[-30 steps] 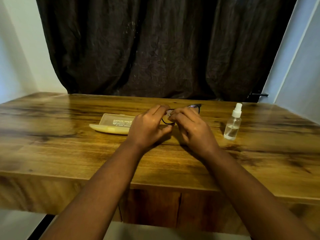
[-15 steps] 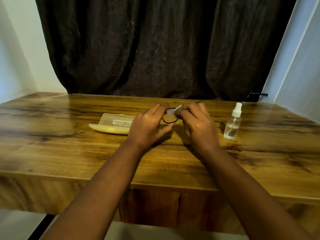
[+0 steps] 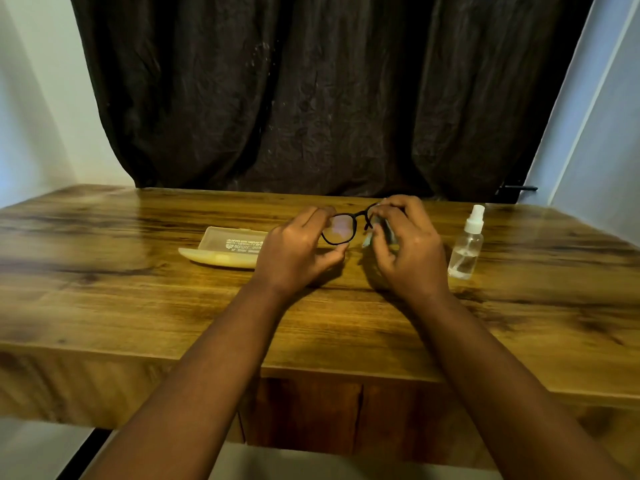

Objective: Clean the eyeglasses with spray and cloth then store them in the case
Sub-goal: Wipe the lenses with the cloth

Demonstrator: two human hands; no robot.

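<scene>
The hands are a bit farther apart than half a second ago, so one whole lens of the black eyeglasses (image 3: 341, 227) now shows between them. The left hand (image 3: 298, 252) pinches the left end of the frame. The right hand (image 3: 408, 247) curls round the other lens and holds a pale cloth (image 3: 367, 239) against it. The glasses are up off the wooden table (image 3: 138, 306). The open yellow case (image 3: 225, 249) lies just left of the hands. White writing is on its lid, but it is too small to read. The clear spray bottle (image 3: 465, 247) stands to the right.
</scene>
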